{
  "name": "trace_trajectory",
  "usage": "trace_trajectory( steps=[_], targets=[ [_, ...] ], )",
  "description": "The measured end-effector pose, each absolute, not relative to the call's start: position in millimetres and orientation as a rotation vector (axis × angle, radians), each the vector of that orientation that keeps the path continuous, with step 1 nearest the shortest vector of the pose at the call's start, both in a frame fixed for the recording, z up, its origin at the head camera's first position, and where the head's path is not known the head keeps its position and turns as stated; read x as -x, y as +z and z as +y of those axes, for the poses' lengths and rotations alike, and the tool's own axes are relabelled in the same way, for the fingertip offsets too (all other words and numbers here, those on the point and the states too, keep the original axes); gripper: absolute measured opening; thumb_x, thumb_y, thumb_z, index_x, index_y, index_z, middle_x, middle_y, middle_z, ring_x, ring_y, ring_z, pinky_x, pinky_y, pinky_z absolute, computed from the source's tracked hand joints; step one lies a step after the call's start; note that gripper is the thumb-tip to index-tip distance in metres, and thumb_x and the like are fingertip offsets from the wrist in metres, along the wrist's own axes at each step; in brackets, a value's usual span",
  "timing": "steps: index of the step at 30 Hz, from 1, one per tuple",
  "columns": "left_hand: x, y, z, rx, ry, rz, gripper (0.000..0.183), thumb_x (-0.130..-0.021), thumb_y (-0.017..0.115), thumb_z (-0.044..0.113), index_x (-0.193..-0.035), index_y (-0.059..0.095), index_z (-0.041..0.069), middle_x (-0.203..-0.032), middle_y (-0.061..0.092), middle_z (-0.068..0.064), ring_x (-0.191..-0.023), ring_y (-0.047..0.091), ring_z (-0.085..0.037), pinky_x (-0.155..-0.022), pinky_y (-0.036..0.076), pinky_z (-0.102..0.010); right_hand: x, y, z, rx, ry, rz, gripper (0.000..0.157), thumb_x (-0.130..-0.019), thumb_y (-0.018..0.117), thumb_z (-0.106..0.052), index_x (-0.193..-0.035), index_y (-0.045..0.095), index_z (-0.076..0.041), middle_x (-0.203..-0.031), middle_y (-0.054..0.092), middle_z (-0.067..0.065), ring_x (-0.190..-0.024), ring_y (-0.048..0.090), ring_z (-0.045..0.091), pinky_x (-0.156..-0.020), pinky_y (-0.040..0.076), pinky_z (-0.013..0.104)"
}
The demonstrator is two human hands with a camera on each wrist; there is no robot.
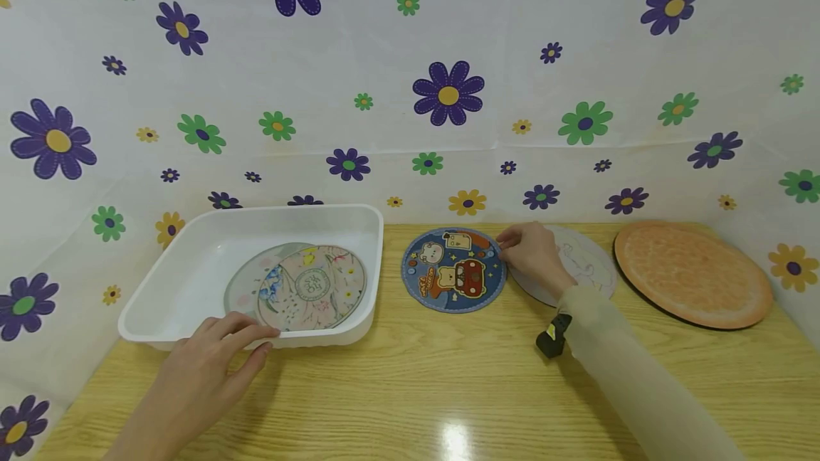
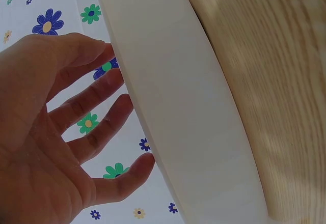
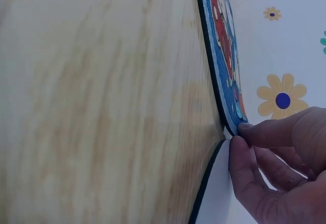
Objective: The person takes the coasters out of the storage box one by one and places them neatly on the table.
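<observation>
Head view, tabletop: A wood-grained tabletop (image 1: 397, 397) runs back to a white cloth (image 1: 365, 41) printed with purple, green and yellow flowers.
Head view, tray: A white, round-cornered, deep-walled tray (image 1: 211, 255) stands by the tabletop's back edge, toward its left corner; inside, a round pink floral mat (image 1: 312, 289) overlaps a round grey-green mat (image 1: 242, 282) near the tray's right wall.
Head view, left hand: A person's left hand (image 1: 214, 361) rests on the tray's front edge, fingers relaxed.
Head view, blue mat: A round, dark-blue cartoon mat (image 1: 452, 270) with a red car lies along the back edge, right of the tray, its right side pinched by the right hand (image 1: 533, 256).
Head view, right end: A round, pale mat (image 1: 592, 262) lies partly behind the right hand, and a round, orange-brown, dark-edged mat (image 1: 692, 274) fills the tabletop's back right corner.
Left wrist view, rim: The left hand's fingers stand apart, tips against the tray's rim, grasping nothing.
Right wrist view, pinch: Thumb and forefinger meet at the blue mat's edge, just beside the pale mat; whether the forefinger also touches the pale one is hard to tell.
</observation>
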State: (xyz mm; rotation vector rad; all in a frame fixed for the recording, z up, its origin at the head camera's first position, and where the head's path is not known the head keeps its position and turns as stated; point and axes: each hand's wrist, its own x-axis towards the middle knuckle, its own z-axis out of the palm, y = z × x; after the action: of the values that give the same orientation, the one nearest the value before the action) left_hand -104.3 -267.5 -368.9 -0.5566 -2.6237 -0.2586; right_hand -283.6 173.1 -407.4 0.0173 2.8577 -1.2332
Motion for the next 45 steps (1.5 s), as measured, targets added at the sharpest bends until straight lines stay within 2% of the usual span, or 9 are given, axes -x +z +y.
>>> trace_trajectory(
  steps=[3, 7, 10, 16, 25, 31, 38, 41, 45],
  targets=[
    [104, -368, -267, 0.561, -0.256, -2.621, 0.026, -0.080, 0.084, 0.014, -0.101, 0.078, 0.026, -0.099, 0.069, 0.009, -0.086, 0.064, -0.018, -0.060, 0.051, -0.032, 287, -406, 172, 0.002, -1.195, 2.903, 0.026, -0.090, 0.069, -0.001, -0.115, 0.073, 0.001, -0.111, 0.075, 0.021, -0.102, 0.070, 0.032, -0.092, 0.057, 0.043],
    [104, -368, -266, 0.561, -0.264, -2.627, 0.025, -0.080, 0.084, 0.014, -0.101, 0.078, 0.025, -0.098, 0.070, 0.008, -0.086, 0.065, -0.018, -0.063, 0.054, -0.036, 289, -404, 168, -0.019, -1.163, 2.935, 0.026, -0.089, 0.067, -0.002, -0.114, 0.074, 0.000, -0.111, 0.075, 0.021, -0.104, 0.068, 0.034, -0.105, 0.045, 0.058],
    [104, -368, -266, 0.558, -0.265, -2.632, 0.024, -0.081, 0.084, 0.014, -0.101, 0.078, 0.025, -0.098, 0.070, 0.007, -0.087, 0.066, -0.018, -0.064, 0.055, -0.038, 291, -404, 167, -0.025, -1.133, 2.945, 0.026, -0.089, 0.066, -0.002, -0.113, 0.074, 0.000, -0.111, 0.075, 0.020, -0.106, 0.068, 0.035, -0.106, 0.038, 0.064],
    [103, -367, -266, 0.553, -0.262, -2.635, 0.024, -0.080, 0.084, 0.014, -0.101, 0.078, 0.024, -0.098, 0.070, 0.007, -0.087, 0.066, -0.019, -0.063, 0.055, -0.037, 296, -407, 167, 0.021, -1.105, 2.963, 0.024, -0.090, 0.065, -0.001, -0.112, 0.074, 0.002, -0.111, 0.075, 0.022, -0.103, 0.070, 0.035, -0.098, 0.052, 0.052],
    [105, -368, -267, 0.541, -0.259, -2.643, 0.026, -0.079, 0.085, 0.014, -0.101, 0.078, 0.027, -0.099, 0.070, 0.008, -0.086, 0.065, -0.018, -0.062, 0.053, -0.034, 295, -406, 167, 0.025, -1.070, 2.974, 0.025, -0.091, 0.065, -0.005, -0.113, 0.073, 0.002, -0.113, 0.074, 0.022, -0.106, 0.070, 0.037, -0.102, 0.049, 0.057],
    [105, -369, -268, 0.534, -0.260, -2.640, 0.027, -0.079, 0.086, 0.014, -0.101, 0.078, 0.028, -0.100, 0.069, 0.010, -0.088, 0.064, -0.018, -0.059, 0.048, -0.031, 289, -402, 169, 0.090, -1.028, 2.958, 0.027, -0.096, 0.064, -0.013, -0.118, 0.072, 0.000, -0.119, 0.073, 0.022, -0.112, 0.068, 0.037, -0.101, 0.051, 0.054],
    [105, -369, -267, 0.534, -0.255, -2.646, 0.027, -0.080, 0.085, 0.014, -0.102, 0.077, 0.028, -0.100, 0.069, 0.010, -0.087, 0.064, -0.019, -0.058, 0.046, -0.030, 279, -398, 176, 0.402, -0.919, 3.000, 0.029, -0.098, 0.061, -0.017, -0.118, 0.072, 0.002, -0.117, 0.073, 0.022, -0.103, 0.071, 0.034, -0.086, 0.060, 0.046],
    [105, -369, -267, 0.534, -0.251, -2.650, 0.027, -0.080, 0.085, 0.015, -0.102, 0.077, 0.028, -0.100, 0.069, 0.010, -0.088, 0.064, -0.019, -0.059, 0.049, -0.032, 275, -396, 179, 0.504, -0.847, 2.994, 0.031, -0.099, 0.062, -0.019, -0.120, 0.072, 0.002, -0.107, 0.075, 0.020, -0.084, 0.069, 0.028, -0.076, 0.058, 0.043],
    [105, -369, -268, 0.543, -0.244, -2.646, 0.027, -0.079, 0.085, 0.015, -0.101, 0.078, 0.027, -0.099, 0.070, 0.010, -0.086, 0.065, -0.017, -0.062, 0.052, -0.034, 268, -396, 183, 0.601, -0.731, 3.019, 0.037, -0.099, 0.065, -0.024, -0.125, 0.070, 0.002, -0.109, 0.075, 0.019, -0.086, 0.071, 0.029, -0.083, 0.057, 0.048]
  ],
)
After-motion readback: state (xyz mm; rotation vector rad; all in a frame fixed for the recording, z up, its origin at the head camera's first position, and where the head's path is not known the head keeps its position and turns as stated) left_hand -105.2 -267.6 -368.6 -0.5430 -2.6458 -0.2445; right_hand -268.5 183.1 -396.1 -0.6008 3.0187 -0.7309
